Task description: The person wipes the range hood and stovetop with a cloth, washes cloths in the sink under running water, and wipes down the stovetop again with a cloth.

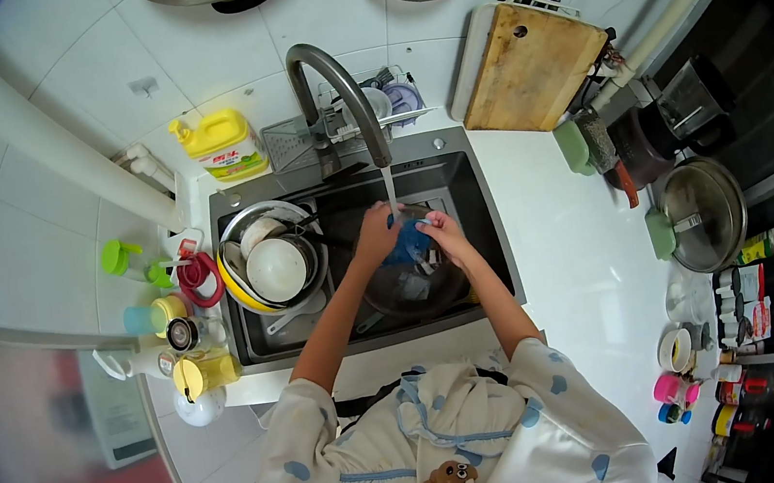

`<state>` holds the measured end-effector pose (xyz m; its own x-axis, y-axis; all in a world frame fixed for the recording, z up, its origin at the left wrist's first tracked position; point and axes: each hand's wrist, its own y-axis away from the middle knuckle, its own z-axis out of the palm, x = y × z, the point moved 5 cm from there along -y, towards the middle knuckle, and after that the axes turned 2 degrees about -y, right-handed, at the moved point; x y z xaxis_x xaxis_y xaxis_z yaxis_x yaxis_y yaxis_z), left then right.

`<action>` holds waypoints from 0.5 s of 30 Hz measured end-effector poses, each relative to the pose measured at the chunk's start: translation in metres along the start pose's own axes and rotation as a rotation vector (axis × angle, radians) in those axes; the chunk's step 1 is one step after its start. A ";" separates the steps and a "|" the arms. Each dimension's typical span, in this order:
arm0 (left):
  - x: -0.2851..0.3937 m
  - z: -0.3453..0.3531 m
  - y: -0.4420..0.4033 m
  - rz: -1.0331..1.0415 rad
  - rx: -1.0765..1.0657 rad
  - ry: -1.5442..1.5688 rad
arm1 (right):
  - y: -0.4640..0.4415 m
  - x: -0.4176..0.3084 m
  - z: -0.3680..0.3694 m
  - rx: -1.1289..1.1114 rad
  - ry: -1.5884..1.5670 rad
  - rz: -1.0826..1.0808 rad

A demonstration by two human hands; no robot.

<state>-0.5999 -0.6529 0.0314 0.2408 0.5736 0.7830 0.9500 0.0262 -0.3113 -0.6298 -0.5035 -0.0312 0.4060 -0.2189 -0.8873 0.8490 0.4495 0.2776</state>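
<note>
Under the grey faucet a thin stream of water runs down at my left hand. The fingers of that hand are closed on a blue, soft-looking cloth-like thing. My right hand pinches the same blue thing at its right side. Its exact kind is unclear. Below both hands a dark round pan rests in the sink, with some pale, shiny pieces in it that I cannot make out.
Stacked bowls fill the sink's left side. A yellow detergent jug stands behind it. Cups and bottles line the left counter. To the right are a wooden cutting board, a knife, a lidded pan and several jars.
</note>
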 end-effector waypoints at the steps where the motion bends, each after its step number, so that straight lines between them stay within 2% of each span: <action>1: 0.003 -0.001 0.000 0.055 0.035 -0.089 | 0.002 -0.005 -0.002 0.036 0.067 -0.036; 3: 0.001 -0.004 0.003 0.035 0.040 -0.130 | 0.004 -0.009 -0.007 0.076 0.133 -0.073; 5: -0.001 -0.009 0.005 0.012 0.046 -0.173 | 0.002 -0.016 -0.016 0.121 0.319 -0.210; 7: -0.005 -0.011 0.006 -0.076 -0.075 -0.202 | 0.004 -0.019 -0.018 0.102 0.283 -0.202; 10: -0.003 -0.008 0.005 -0.132 -0.096 -0.116 | 0.007 -0.021 -0.012 0.100 0.297 -0.183; 12: -0.002 0.001 0.004 -0.186 -0.090 -0.205 | 0.007 -0.019 -0.008 0.120 0.347 -0.171; 14: -0.004 0.007 0.005 -0.238 -0.084 -0.291 | 0.003 -0.013 0.001 0.037 0.394 -0.230; 15: -0.004 0.011 0.005 -0.177 -0.066 -0.227 | 0.002 -0.012 0.007 -0.028 0.347 -0.233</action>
<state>-0.5987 -0.6459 0.0209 0.0264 0.7335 0.6792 0.9860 0.0929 -0.1387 -0.6305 -0.5059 -0.0174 0.0621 -0.0151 -0.9980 0.8932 0.4471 0.0488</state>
